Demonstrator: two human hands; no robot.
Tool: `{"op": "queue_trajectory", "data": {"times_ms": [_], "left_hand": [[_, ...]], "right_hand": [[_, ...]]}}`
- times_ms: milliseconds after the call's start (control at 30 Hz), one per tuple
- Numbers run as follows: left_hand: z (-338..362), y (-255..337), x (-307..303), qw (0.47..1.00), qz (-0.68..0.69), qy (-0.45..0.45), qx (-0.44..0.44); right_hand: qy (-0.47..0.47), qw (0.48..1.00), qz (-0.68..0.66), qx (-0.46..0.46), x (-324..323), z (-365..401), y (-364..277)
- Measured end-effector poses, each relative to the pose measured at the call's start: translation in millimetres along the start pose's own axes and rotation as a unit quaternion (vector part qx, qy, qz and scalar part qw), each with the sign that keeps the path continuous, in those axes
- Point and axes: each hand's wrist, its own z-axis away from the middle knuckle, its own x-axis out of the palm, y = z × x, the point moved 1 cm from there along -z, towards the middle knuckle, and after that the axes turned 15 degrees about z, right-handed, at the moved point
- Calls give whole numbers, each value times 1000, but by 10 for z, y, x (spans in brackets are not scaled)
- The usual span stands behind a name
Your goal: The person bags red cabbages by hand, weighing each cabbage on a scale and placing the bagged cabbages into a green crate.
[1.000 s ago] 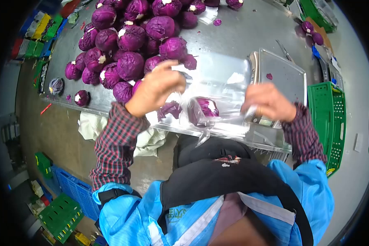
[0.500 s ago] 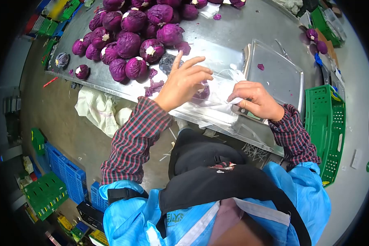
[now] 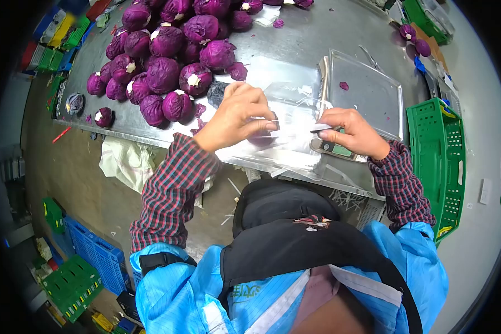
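Note:
Over clear plastic film on the metal table, my left hand (image 3: 240,116) has its fingers curled, thumb and fingertips pinched on a thin edge of the clear plastic (image 3: 289,131). Part of a purple cabbage shows beneath that hand, mostly hidden. My right hand (image 3: 350,131) is closed on a small flat object (image 3: 320,127) with a dark edge, too small to name surely. Just below the right hand is the scale's display (image 3: 339,149), and its metal tray (image 3: 367,94) extends behind. Many purple cabbages (image 3: 163,74) are heaped left of the hands.
A green crate (image 3: 437,161) stands to the right of the metal table (image 3: 295,33). Two cabbages (image 3: 407,32) lie at the far right. White sacking (image 3: 127,164) hangs below the table's front edge. Blue pallets (image 3: 97,253) and a green crate (image 3: 72,278) are at lower left.
My left hand's spread fingers have curled down onto the plastic. My right hand has turned slightly, showing the dark edge of its object. The camera view has shifted a little.

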Motion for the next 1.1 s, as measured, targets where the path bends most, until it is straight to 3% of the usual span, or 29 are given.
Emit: {"op": "queue_trajectory", "data": {"times_ms": [100,167,233,300,400,467,567,667,933,967,1033,1067,1100], "left_hand": [[58,40,81,999,5,39,-26],[67,53,96,999,7,31,-36],[77,6,97,998,-15,51,-32],[110,-21,112,995,-78,61,-3],[67,143,70,988,-117,100,14],[-33,334,58,985,-136,110,5],[-60,380,70,981,-166,101,11],[-54,376,108,976,-185,108,26],[-110,449,247,986,-127,96,37],[-113,404,263,980,-167,93,51],[-70,251,178,974,-162,156,33],[-9,231,112,975,-158,154,25],[14,316,92,976,-161,143,22]], "right_hand": [[16,1000,9,6,-129,-156,-50],[92,995,-29,39,-184,-363,-212],[99,992,5,-77,-66,-532,-337],[92,990,63,-84,80,-598,-409],[188,959,162,-137,198,-637,-451],[169,958,192,-129,115,-673,-494],[50,992,111,-20,103,-733,-458],[50,993,106,9,171,-697,-463],[152,984,-61,-67,175,-394,-376],[171,979,-102,-41,73,-277,-386],[209,945,-247,42,-311,159,-419],[351,924,-150,7,-511,382,-417],[456,819,-333,103,-573,705,-399]]}}
